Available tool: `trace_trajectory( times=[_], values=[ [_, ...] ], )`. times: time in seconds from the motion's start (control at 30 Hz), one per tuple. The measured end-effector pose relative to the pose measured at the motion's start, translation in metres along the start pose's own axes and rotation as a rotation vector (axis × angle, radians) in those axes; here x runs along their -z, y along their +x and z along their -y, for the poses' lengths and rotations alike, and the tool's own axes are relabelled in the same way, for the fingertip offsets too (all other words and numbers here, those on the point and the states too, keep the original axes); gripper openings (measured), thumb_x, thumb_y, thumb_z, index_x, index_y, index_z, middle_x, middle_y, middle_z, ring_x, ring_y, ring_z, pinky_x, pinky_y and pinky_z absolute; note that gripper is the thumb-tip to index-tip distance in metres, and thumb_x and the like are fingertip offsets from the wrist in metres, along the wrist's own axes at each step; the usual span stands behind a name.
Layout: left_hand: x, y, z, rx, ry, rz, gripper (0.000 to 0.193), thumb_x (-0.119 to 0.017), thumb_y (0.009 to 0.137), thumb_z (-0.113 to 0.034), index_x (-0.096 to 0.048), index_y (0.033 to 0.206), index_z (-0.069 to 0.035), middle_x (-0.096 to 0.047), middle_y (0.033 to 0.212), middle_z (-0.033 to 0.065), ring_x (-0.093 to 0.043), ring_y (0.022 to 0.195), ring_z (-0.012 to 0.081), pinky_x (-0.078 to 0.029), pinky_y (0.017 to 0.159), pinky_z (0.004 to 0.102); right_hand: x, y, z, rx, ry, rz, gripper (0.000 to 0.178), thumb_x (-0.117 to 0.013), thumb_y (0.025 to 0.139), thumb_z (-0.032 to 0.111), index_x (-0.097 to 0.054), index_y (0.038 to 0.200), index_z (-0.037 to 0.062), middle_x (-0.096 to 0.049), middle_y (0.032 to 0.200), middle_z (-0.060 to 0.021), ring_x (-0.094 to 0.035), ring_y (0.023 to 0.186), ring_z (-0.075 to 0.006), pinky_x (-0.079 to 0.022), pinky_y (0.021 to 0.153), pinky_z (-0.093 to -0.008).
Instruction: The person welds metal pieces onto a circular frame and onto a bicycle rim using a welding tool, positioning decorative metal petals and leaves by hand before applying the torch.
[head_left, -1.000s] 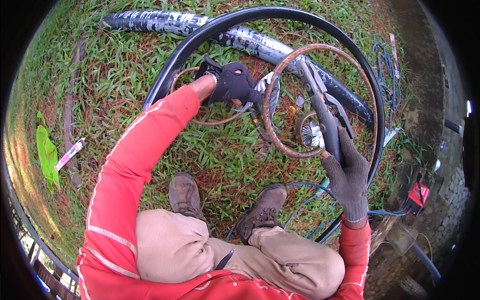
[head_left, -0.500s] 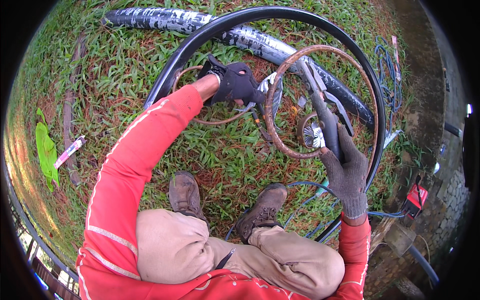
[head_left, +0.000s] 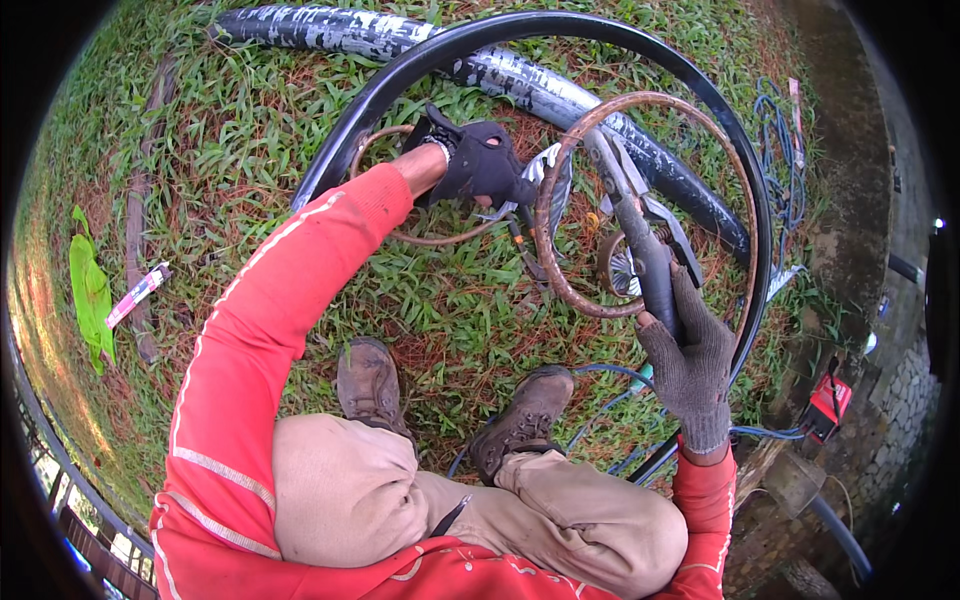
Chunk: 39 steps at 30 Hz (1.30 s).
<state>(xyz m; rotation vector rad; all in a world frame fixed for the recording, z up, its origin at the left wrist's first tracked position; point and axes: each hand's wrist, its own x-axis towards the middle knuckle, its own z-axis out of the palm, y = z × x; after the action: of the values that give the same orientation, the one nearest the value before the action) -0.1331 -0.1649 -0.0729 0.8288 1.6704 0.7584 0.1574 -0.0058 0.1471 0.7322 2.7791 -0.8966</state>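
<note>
My left hand (head_left: 482,165), in a black glove with bare fingertips, is closed beside a silver-and-dark striped strip (head_left: 552,180); what it grips is hidden. A smaller brown ring (head_left: 440,240) passes behind that hand. My right hand (head_left: 692,355), in a grey-brown knit glove, wraps round the dark handle of a plier-like tool (head_left: 636,215) with a grey jaw and side lever. The tool slants up across a larger rusty ring (head_left: 545,215). Below the strip lies a hand tool with orange-and-black handles (head_left: 519,240). A brown, round-sided piece (head_left: 606,262) shows inside the larger ring.
A thick black hoop (head_left: 590,27) arches round both hands. Behind it, a black pipe with flaking silver paint (head_left: 330,28) lies on grass. Blue cable (head_left: 792,190) coils at right, near a red box (head_left: 827,405). My boots (head_left: 372,385) are close below.
The tool in my right hand has tilted slightly, its jaw shifting a little left. My right hand has moved slightly down; my left hand stays closed and has shifted slightly right.
</note>
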Motion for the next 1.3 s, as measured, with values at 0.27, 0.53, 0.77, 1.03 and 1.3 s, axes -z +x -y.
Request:
trace_trajectory(
  times=[0.27,0.53,0.77,1.03,1.3],
  values=[
    [0.001,0.009,0.011,-0.149,0.103,0.041,0.036,-0.087,0.1,-0.039,-0.09,0.099,-0.003,-0.078,0.073,0.0018,-0.07,0.064,0.0066,-0.059,0.065,0.0274,-0.002,0.0,0.003,-0.074,0.052,0.009,0.066,-0.084,0.104,0.015,-0.06,0.161,-0.0098,-0.085,0.12,-0.0232,-0.08,0.103,-0.0154,-0.064,0.091,-0.0356],
    [0.0,0.005,0.007,-0.064,-0.01,0.036,0.035,-0.088,0.099,-0.037,-0.09,0.099,-0.002,-0.08,0.076,0.0023,-0.071,0.064,0.0076,-0.059,0.066,0.0276,-0.003,-0.001,0.003,-0.087,0.062,0.006,0.065,-0.083,0.104,0.011,-0.06,0.161,-0.0104,-0.085,0.121,-0.0217,-0.081,0.102,-0.0159,-0.064,0.091,-0.0347],
    [0.004,0.018,0.025,-0.28,0.156,0.042,0.033,-0.091,0.098,-0.036,-0.09,0.104,-0.004,-0.083,0.084,0.0034,-0.075,0.072,0.0108,-0.061,0.072,0.0298,-0.002,0.0,0.003,-0.079,0.067,0.022,0.064,-0.082,0.104,0.01,-0.061,0.16,-0.0107,-0.085,0.12,-0.0209,-0.081,0.101,-0.0156,-0.065,0.09,-0.0346],
    [-0.002,0.034,0.059,-0.523,0.132,0.038,0.029,-0.086,0.099,-0.036,-0.087,0.107,-0.009,-0.083,0.093,0.0042,-0.075,0.081,0.0148,-0.06,0.078,0.0342,-0.004,-0.002,-0.001,-0.094,0.122,0.004,0.064,-0.083,0.103,0.01,-0.061,0.161,-0.0084,-0.085,0.117,-0.0195,-0.079,0.094,-0.013,-0.064,0.083,-0.0333],
    [-0.004,0.039,0.064,-0.607,0.118,0.052,0.026,-0.081,0.099,-0.037,-0.084,0.11,-0.014,-0.084,0.101,0.0049,-0.075,0.089,0.0189,-0.06,0.083,0.0386,-0.002,-0.003,-0.002,-0.076,0.06,0.0,0.064,-0.083,0.103,0.012,-0.062,0.16,-0.0078,-0.085,0.116,-0.019,-0.079,0.093,-0.0135,-0.064,0.083,-0.0339]
  ],
)
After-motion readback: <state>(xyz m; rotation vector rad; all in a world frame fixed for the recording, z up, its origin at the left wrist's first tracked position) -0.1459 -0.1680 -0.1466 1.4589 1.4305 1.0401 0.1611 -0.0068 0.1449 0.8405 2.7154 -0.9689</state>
